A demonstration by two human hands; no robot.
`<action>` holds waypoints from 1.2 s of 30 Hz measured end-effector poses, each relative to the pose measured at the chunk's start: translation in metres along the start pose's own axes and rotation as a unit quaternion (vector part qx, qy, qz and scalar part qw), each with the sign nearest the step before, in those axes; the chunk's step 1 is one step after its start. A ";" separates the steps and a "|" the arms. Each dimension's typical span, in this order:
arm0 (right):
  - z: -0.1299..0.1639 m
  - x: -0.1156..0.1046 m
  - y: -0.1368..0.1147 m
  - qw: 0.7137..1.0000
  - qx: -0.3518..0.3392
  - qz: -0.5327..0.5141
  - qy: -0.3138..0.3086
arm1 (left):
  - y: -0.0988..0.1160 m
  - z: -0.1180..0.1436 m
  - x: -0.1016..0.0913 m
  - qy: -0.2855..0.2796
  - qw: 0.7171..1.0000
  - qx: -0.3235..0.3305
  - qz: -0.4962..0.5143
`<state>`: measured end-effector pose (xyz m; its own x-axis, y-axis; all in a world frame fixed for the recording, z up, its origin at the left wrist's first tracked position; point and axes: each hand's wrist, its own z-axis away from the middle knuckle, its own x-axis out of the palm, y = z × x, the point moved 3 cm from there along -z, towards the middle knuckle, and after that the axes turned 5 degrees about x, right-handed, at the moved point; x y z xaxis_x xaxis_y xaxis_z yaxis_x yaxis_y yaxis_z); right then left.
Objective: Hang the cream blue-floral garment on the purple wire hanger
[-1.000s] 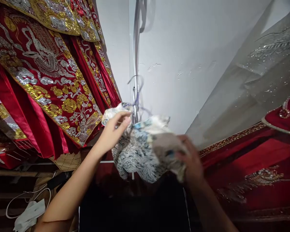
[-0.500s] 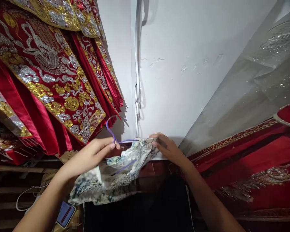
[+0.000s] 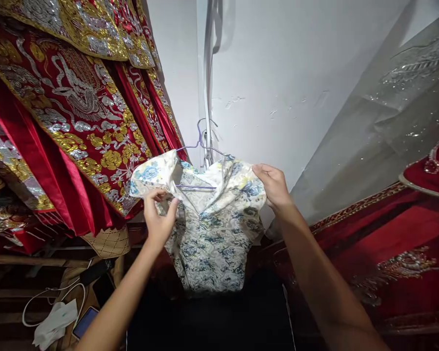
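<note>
A short-sleeved blouse [image 3: 214,248] with blue and yellow flowers on white hangs spread out in front of me. It sits on a thin purple hanger [image 3: 198,141], whose neck and hook stand above the collar, in front of the white strip on the wall. My right hand [image 3: 274,185] pinches the blouse's right-side sleeve near the shoulder. At the left side of the neckline is my left hand [image 3: 159,217], thumb and forefinger apart against the fabric; its other fingers are partly hidden. Whether the hook rests on anything cannot be made out.
Red garments with gold and silver embroidery [image 3: 76,102] hang at the left. A white strip [image 3: 207,73] runs down the wall [image 3: 270,58]. On the right are sheer covering [image 3: 351,136] and red beaded fabric [image 3: 388,234]. A phone [image 3: 85,322], white cable [image 3: 32,297] and crumpled tissue [image 3: 56,324] lie lower left.
The blouse, bunched and low before, now hangs open and upright on the hanger. My left hand has let go of the hanger's neck and moved down to the neckline. My right hand rose rightward.
</note>
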<state>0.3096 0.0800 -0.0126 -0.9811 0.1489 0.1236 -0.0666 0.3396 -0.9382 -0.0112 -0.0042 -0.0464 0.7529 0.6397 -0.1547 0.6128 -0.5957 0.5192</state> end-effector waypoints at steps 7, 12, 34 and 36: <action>0.048 -0.024 0.041 0.996 0.087 -0.022 0.003 | -0.017 0.055 0.075 -0.007 0.963 -0.218 0.157; 0.080 -0.030 0.080 0.985 0.013 0.101 0.139 | -0.027 0.073 0.072 0.035 0.943 -0.294 0.153; 0.195 0.086 0.157 0.978 0.196 0.058 -0.037 | -0.019 0.165 0.059 -0.290 0.884 -0.296 0.215; 0.197 0.085 0.150 0.976 0.196 0.064 -0.071 | -0.017 0.174 0.067 -0.252 0.894 -0.304 0.209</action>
<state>0.1806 -0.0392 -0.2062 -0.9994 0.0264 -0.0220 0.0204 -0.0583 -0.9981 0.0704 -0.0355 -0.2122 0.9923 0.0306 -0.1200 0.1238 -0.2587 0.9580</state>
